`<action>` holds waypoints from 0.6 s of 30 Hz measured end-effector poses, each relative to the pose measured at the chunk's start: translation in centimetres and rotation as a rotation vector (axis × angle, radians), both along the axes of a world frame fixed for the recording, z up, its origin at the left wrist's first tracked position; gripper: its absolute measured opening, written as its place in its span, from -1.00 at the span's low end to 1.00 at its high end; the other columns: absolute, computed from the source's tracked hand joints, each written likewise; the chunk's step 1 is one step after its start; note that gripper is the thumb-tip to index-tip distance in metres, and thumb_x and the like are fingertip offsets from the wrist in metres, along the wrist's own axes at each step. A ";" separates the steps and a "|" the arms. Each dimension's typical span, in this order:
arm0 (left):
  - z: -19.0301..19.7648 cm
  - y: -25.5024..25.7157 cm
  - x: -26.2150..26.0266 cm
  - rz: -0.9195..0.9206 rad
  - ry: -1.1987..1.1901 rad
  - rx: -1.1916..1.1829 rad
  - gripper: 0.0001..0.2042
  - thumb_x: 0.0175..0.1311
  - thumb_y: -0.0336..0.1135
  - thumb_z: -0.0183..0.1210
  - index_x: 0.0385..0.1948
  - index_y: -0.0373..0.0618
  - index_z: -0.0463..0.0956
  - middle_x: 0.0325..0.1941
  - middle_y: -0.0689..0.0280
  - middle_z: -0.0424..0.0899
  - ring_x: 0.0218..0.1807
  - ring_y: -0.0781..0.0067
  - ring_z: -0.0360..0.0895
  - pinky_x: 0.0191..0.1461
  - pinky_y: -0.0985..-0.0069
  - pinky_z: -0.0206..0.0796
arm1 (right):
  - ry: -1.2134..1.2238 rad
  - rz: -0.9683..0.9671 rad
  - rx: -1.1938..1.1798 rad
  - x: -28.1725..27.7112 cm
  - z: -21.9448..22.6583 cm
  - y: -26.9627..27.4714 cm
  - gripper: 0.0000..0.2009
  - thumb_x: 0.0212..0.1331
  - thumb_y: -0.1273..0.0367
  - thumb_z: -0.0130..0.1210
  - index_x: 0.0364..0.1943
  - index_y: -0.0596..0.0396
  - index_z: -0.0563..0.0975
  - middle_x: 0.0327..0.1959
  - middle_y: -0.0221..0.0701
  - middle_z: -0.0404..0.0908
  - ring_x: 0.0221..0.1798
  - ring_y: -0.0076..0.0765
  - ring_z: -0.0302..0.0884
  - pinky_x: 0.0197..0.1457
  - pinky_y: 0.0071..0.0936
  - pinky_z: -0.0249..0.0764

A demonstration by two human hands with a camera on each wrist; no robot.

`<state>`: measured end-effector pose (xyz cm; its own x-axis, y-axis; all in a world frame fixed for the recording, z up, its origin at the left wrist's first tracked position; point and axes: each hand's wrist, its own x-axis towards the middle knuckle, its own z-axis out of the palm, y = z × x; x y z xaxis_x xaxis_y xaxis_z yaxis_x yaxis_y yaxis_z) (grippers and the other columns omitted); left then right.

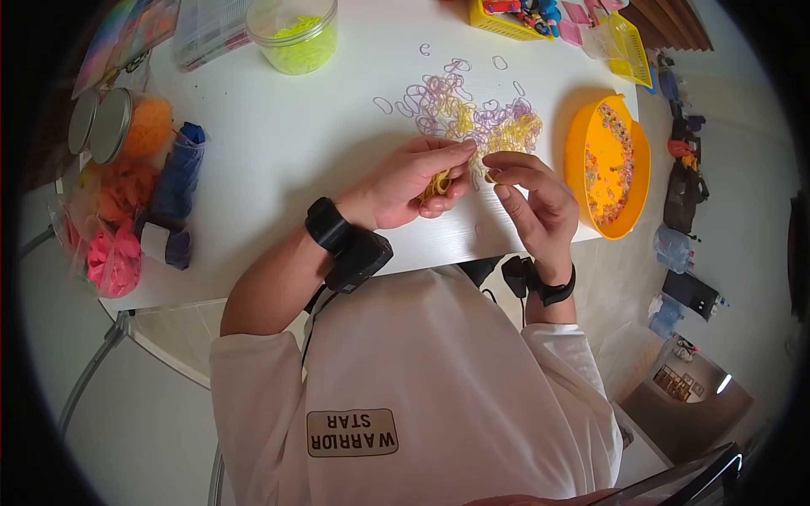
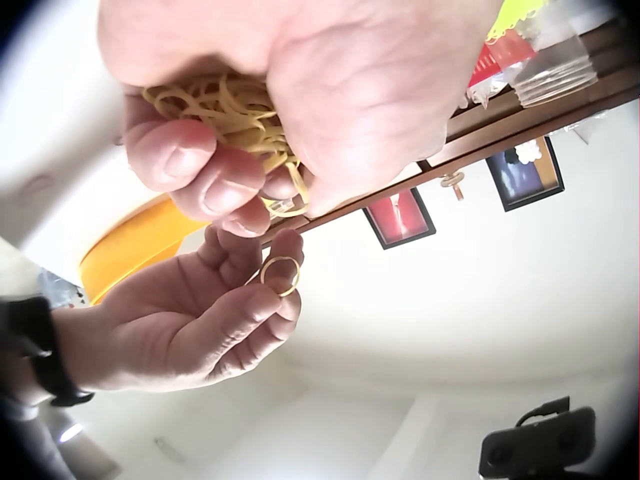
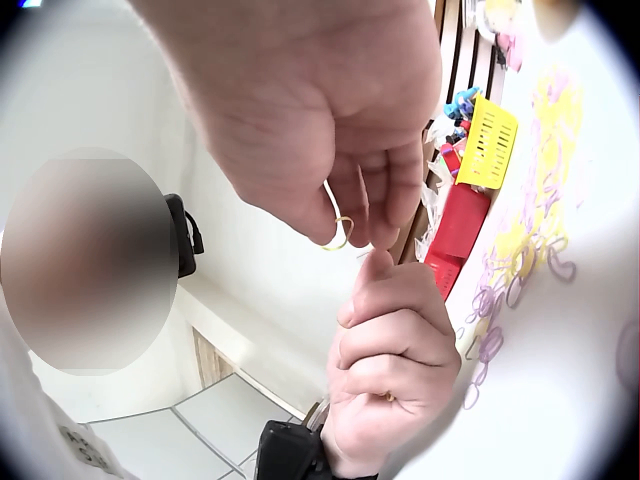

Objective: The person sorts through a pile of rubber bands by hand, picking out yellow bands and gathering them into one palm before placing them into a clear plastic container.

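My left hand (image 1: 415,184) is over the near side of the white table, its fingers curled around a bunch of yellow rubber bands (image 2: 235,118). To its right, my right hand (image 1: 544,207) pinches a single yellow rubber band (image 2: 281,276) between thumb and fingertips. That band shows as a small ring, also in the right wrist view, close to the left hand's fingertips. Just beyond both hands a loose pile of purple and yellow rubber bands (image 1: 456,105) is spread on the table, a few lying apart from it.
An orange tray (image 1: 575,164) with small colourful beads stands at the right table edge. Farther back are a tub of neon-yellow pieces (image 1: 295,52) and a yellow basket (image 1: 506,27). Jars of orange pieces (image 1: 150,125) and bagged bundles (image 1: 114,260) line the left side.
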<state>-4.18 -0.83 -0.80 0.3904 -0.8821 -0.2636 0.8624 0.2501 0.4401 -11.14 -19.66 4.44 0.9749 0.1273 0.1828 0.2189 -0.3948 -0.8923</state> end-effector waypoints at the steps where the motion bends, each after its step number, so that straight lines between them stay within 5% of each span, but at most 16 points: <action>1: -0.1 0.0 0.0 0.008 -0.010 -0.017 -0.73 0.49 -0.11 -0.06 -0.39 -0.04 0.41 -0.60 0.41 0.42 -0.68 0.69 0.20 -0.66 0.67 0.02 | -0.008 -0.011 -0.009 0.0 0.0 0.0 -0.89 0.14 0.54 0.22 -0.24 0.19 0.62 -0.14 -0.26 0.67 -0.10 -0.26 0.63 -0.04 -0.44 0.53; 10: 0.2 -0.2 0.0 0.046 0.059 -0.021 -0.70 0.51 -0.06 -0.15 -0.26 -0.08 0.41 -0.50 0.31 0.50 -0.63 0.57 0.37 -0.66 0.65 0.10 | -0.204 0.170 -0.395 1.7 0.8 1.0 -0.81 -0.03 0.53 0.28 -0.27 0.13 0.64 -0.07 -0.36 0.61 -0.07 -0.17 0.56 -0.02 -0.32 0.51; 18: -0.2 -0.2 0.1 0.030 -0.002 0.007 -0.67 0.49 -0.02 -0.08 -0.36 -0.07 0.42 -0.52 0.35 0.47 -0.64 0.65 0.27 -0.63 0.68 0.05 | -0.112 0.143 -0.274 1.1 0.6 0.6 -0.78 0.08 0.47 0.25 -0.16 0.10 0.61 -0.04 -0.35 0.61 -0.03 -0.16 0.57 0.02 -0.33 0.50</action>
<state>-4.09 -0.98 -0.96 0.4172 -0.8680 -0.2692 0.8536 0.2726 0.4439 -10.07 -19.06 5.07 0.9192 0.3211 0.2278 0.3804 -0.5753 -0.7241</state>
